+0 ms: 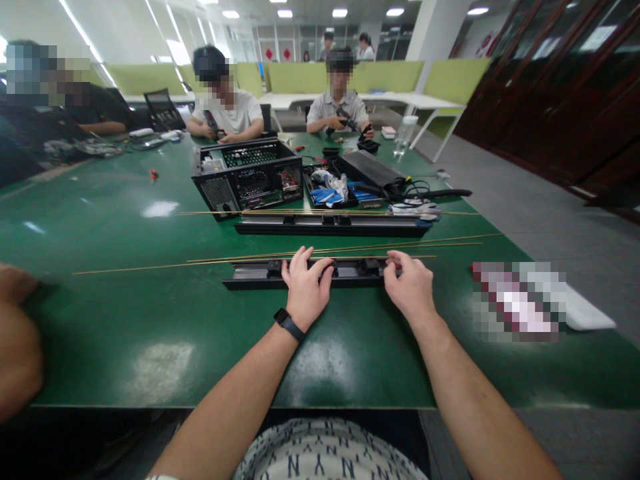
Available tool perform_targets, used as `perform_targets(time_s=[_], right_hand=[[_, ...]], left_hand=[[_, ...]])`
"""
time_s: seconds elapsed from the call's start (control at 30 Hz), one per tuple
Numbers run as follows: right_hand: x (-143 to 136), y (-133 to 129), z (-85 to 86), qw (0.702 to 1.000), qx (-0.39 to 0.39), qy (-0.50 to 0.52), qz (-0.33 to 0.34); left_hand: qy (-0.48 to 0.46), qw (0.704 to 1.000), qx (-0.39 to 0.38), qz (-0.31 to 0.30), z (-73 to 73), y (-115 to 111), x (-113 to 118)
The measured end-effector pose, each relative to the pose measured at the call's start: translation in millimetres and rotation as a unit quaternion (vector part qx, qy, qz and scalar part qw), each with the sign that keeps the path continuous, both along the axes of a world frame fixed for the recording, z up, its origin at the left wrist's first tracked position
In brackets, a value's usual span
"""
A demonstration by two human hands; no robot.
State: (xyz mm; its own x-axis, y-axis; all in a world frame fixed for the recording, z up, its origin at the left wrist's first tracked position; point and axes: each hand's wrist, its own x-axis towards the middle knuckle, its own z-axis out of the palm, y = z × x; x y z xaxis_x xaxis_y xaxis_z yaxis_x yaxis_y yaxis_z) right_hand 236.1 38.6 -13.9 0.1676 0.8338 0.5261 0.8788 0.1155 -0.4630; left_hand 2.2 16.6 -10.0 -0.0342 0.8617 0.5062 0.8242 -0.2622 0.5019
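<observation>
A black metal rail (pixel 257 274) with small black blocks in its channel lies across the green table in front of me. My left hand (pixel 307 280), with a dark watch on its wrist, is on the middle of this rail, thumb and forefinger closed at a small dark part. At the rail's right end, my right hand (pixel 410 280) has its fingers bent together; what they grip is hidden. Thin brass-coloured rods (pixel 145 269) lie just behind the rail. Farther back is a second black rail (pixel 330 230) with similar blocks and more rods along it.
An open black computer case (pixel 250 177) stands behind the rails, beside a tray of blue-and-white gloves (pixel 330 189) and cables. A clear bottle (pixel 404 135) is farther back. A white object (pixel 583 307) lies at right. People sit across the table; someone's arm (pixel 17 333) is at left.
</observation>
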Motion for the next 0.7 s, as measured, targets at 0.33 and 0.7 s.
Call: perform_targets(time_s=[0.33, 0.7], right_hand=[[8.3, 1.5, 2.4, 0.997, 0.001, 0.006, -0.078], [0.1, -1.8, 4.9, 1.0, -0.003, 0.008, 0.0]], left_hand=[[-0.005, 1.0, -0.009, 0.001, 1.6, -0.8, 0.7], [-0.004, 1.0, -0.004, 0.001, 0.3, -0.5, 0.0]])
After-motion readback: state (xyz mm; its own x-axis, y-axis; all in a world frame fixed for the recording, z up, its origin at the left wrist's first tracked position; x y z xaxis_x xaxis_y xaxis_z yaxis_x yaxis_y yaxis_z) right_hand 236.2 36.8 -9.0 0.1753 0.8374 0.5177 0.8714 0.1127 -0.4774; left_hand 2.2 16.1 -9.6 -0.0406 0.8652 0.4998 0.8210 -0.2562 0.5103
